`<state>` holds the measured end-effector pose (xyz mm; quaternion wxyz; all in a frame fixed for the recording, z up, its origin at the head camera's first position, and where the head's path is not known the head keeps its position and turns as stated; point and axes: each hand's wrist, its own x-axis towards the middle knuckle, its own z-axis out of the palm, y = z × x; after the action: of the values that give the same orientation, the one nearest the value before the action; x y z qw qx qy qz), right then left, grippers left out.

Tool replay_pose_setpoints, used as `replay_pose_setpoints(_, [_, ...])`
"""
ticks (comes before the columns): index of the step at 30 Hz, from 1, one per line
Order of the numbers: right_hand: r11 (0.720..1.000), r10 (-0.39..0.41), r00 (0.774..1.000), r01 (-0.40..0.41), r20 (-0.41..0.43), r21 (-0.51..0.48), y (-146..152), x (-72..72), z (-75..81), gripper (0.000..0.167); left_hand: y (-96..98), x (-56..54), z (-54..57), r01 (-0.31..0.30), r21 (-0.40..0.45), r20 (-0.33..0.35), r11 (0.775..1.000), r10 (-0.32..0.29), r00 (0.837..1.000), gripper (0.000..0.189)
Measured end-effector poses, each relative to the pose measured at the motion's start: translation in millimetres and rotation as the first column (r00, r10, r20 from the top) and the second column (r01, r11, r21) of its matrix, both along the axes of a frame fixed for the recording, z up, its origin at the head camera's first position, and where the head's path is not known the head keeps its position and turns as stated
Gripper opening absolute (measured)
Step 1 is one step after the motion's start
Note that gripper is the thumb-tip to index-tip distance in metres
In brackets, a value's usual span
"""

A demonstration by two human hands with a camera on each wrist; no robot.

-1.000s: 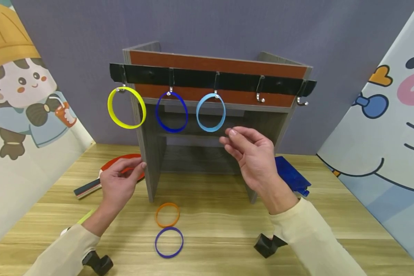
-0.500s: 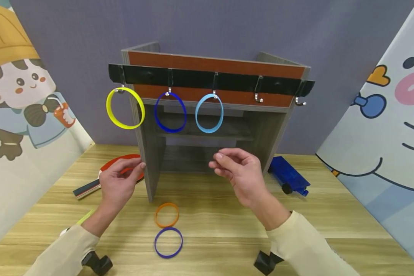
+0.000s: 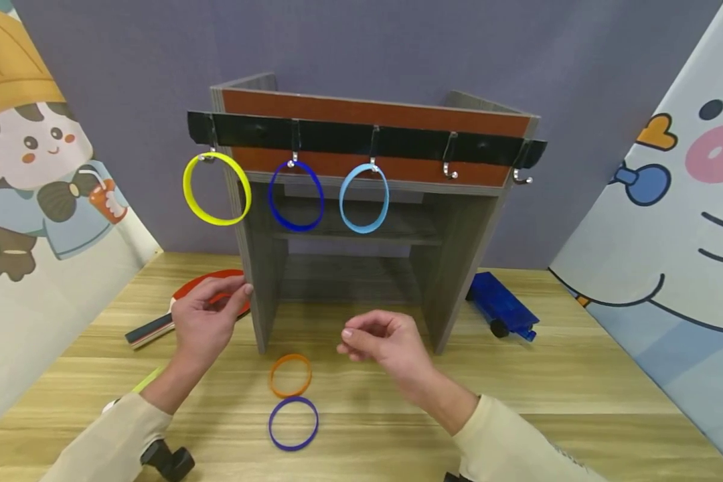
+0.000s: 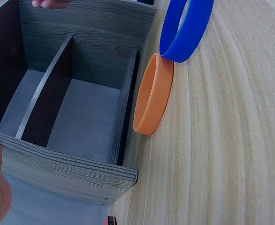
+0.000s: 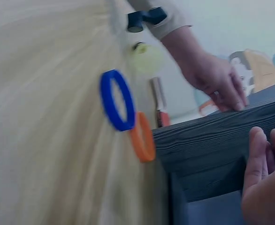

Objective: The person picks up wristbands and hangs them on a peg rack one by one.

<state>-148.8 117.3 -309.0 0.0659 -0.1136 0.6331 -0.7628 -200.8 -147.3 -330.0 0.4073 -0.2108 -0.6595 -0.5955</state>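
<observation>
My left hand [image 3: 207,318] is at the left side panel of a small grey wooden shelf [image 3: 460,268], its fingertips gripping the panel's front edge. Fingers loosely curled and holding nothing, my right hand [image 3: 385,345] hovers low before the shelf. On the table, an orange wristband [image 3: 291,376] and a purple-blue wristband [image 3: 293,424] lie touching; both also appear in the left wrist view. From hooks on the shelf's black strip [image 3: 337,137] hang a yellow wristband [image 3: 217,217], a dark blue wristband [image 3: 301,226] and a light blue wristband [image 3: 364,227].
Two bare hooks are at the strip's right, one hook [image 3: 450,171] inward and an end hook [image 3: 522,178]. A table tennis bat [image 3: 156,329] lies behind my left hand. Right of the shelf sits a blue toy cart [image 3: 500,304].
My right hand has come down and leftward from beside the hanging light blue wristband to just above the table. The left hand keeps its place on the panel.
</observation>
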Motion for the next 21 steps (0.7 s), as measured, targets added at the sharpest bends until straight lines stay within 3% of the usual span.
replay_pose_setpoints(5, [0.992, 0.081, 0.994, -0.088, 0.071, 0.092, -4, 3.1, -16.1, 0.016, 4.4, 11.2, 11.0, -0.014, -0.02, 0.013, 1.0, 0.014, 1.0, 0.017])
replay_pose_setpoints(11, [0.96, 0.173, 0.978, -0.195, 0.121, 0.203, -11, 9.2, -38.1, 0.017, 5.9, 12.1, 13.2, -0.011, -0.018, -0.015, 1.0, 0.01, 1.0, 0.018])
replay_pose_setpoints(16, [0.934, 0.207, 0.97, -0.234, 0.124, 0.269, -14, 9.3, -55.1, 0.021, 4.7, 10.7, 10.7, -0.01, -0.01, -0.025, 1.0, 0.009, 1.0, 0.018])
replay_pose_setpoints(21, [0.904, 0.232, 0.968, -0.25, 0.093, 0.347, -15, 8.1, -62.3, 0.02, 5.3, 11.5, 11.7, -0.014, -0.012, -0.015, 1.0, 0.014, 1.0, 0.016])
